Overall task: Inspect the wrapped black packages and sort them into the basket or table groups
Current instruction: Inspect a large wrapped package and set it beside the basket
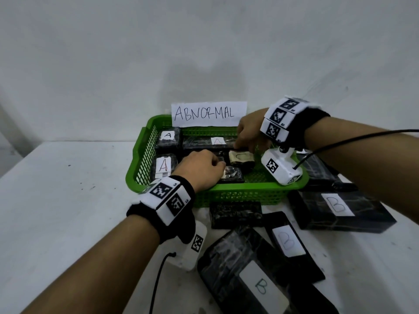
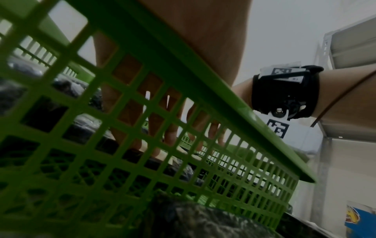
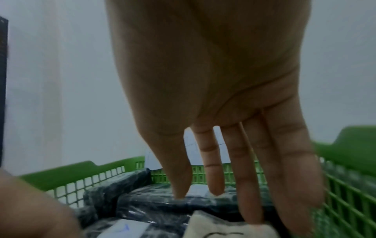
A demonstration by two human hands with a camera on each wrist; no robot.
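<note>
Both hands are reaching into the green basket [image 1: 238, 193] sitting on the white bench [image 1: 68, 200]. The left hand [image 1: 201, 171] is curling its fingers over a small black package [image 1: 233, 175]; whether it is pinching it, I cannot tell. The right hand [image 1: 249, 132], fingers straight and slightly spread, is touching the package marked C [image 1: 241, 158]. A-labelled packages [image 1: 165, 166] are lying inside the basket; B-labelled packages [image 1: 337, 207] are lying on the bench.
</note>
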